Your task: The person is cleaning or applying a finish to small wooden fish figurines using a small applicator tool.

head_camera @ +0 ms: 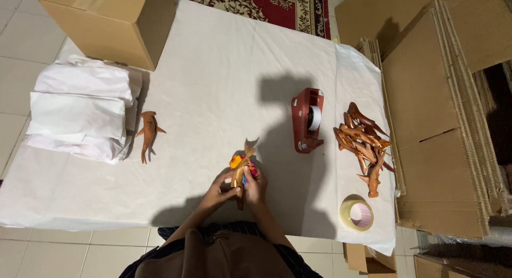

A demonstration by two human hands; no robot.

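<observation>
Both hands grip one carved wooden shark just above the near edge of the white paper sheet. The left hand closes its fingers around the lower body; the right hand closes around the side, beside a small bright multicoloured item pressed against the shark. Right of the hands lies a tape roll. Farther off are a red tape dispenser, a pile of wooden sharks, a single wooden shark beside stacked white paper, and a cardboard box.
</observation>
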